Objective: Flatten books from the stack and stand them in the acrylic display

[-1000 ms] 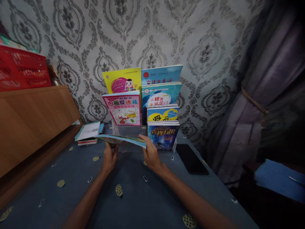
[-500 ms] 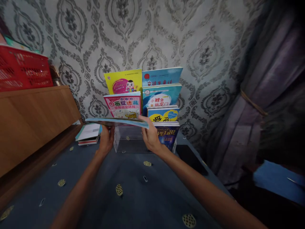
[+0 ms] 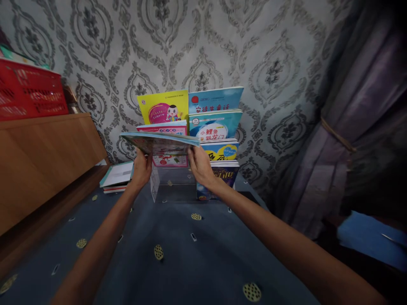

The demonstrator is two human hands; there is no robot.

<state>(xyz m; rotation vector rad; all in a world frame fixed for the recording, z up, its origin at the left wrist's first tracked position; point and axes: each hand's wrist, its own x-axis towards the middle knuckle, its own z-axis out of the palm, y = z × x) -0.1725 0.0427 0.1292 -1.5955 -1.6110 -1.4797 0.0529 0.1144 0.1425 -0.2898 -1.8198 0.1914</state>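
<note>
Between both hands I hold a thin book [image 3: 162,144] with a light blue edge, tilted, its cover turned away from me. My left hand [image 3: 142,168] grips its lower left side, and my right hand [image 3: 200,165] grips its lower right corner. Right behind it, a clear tiered book stand [image 3: 154,186] carries picture books. On its left side are a yellow book [image 3: 155,103] and a pink book [image 3: 170,161], partly hidden by the held one. Its right side bears two blue-green books [image 3: 233,123], a blue and yellow book [image 3: 227,150] and a dark blue book [image 3: 229,171].
A small pile of books [image 3: 117,174] lies left of the stand on the dark patterned cloth [image 3: 178,262]. A wooden cabinet [image 3: 47,156] with a red basket [image 3: 32,91] stands at left. At right hang curtains [image 3: 321,169], near a blue cloth-like item [image 3: 369,237].
The held book has risen and tipped, so its underside shows more and it covers more of the pink book. Both hands have moved up slightly with it.
</note>
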